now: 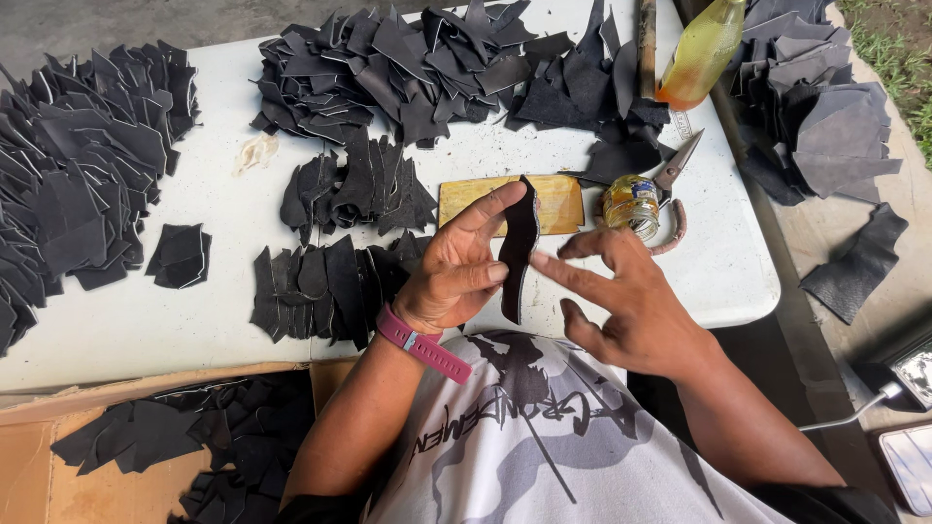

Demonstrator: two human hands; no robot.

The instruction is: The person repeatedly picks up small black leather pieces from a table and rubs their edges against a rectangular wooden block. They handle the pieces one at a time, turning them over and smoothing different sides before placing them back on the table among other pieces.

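Just above the near edge of the white table [146, 320], I see my left hand [454, 277] holding a narrow black leather piece [519, 250] upright, its fingers [490, 207] curled and pinching it from the left side. My right hand [626, 296] sits just beside it with fingers [563, 274] spread, one fingertip touching the strip's right edge and nothing gripped. A pink wristband [423, 344] wraps the left wrist.

Between the hands and the table's far side lie a yellow board [558, 204], a small glass jar [631, 202] and scissors [678, 165], all close together. Fanned stacks of black leather cutouts [330, 281] crowd the table just left of the left hand, with a bigger heap [427, 63] along the far edge and another [68, 184] overhanging the left edge. The barest stretch is at the near left. A bottle of yellow liquid [701, 53] stands at the far right corner, near grey leather pieces [825, 116] lying off the table. A cardboard box [29, 466] with more cutouts sits below the near edge.
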